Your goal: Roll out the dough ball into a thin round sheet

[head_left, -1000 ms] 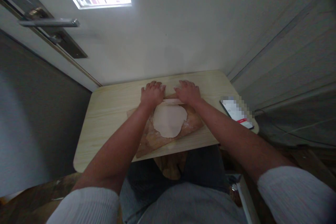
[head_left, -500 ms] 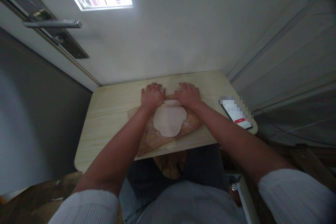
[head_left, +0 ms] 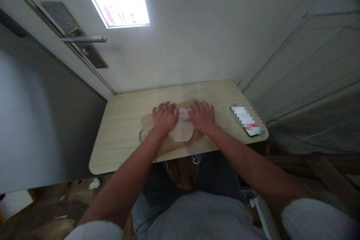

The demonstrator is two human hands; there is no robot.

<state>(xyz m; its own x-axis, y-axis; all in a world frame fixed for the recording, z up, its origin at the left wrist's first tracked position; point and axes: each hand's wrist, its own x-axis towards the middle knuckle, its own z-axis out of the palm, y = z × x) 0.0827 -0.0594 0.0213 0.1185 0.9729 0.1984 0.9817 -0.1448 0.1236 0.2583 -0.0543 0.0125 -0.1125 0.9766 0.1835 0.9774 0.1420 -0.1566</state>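
Both my hands press on a pale rolling pin [head_left: 184, 114], of which only the short middle part shows between my thumbs. My left hand [head_left: 165, 118] covers its left end and my right hand [head_left: 202, 116] its right end, fingers pointing away from me. I cannot tell whether dough or flour coats the pin. Under and in front of it spreads a thin, flat sheet of dough [head_left: 182, 132], roughly round. The dough lies on a wooden board [head_left: 146, 122] set at a slant on the table, partly hidden by my forearms.
The light wood table [head_left: 112, 135] stands against a white door with a lever handle [head_left: 84, 39] and a bright window. At the table's right lies a phone [head_left: 246, 120], partly blurred out. Scraps, one a crumpled white piece [head_left: 95, 183], lie on the floor at left.
My hands and the rolling pin have come nearer to me over the dough, uncovering the board's far edge. The view has shifted, so the door handle sits further right and lower.
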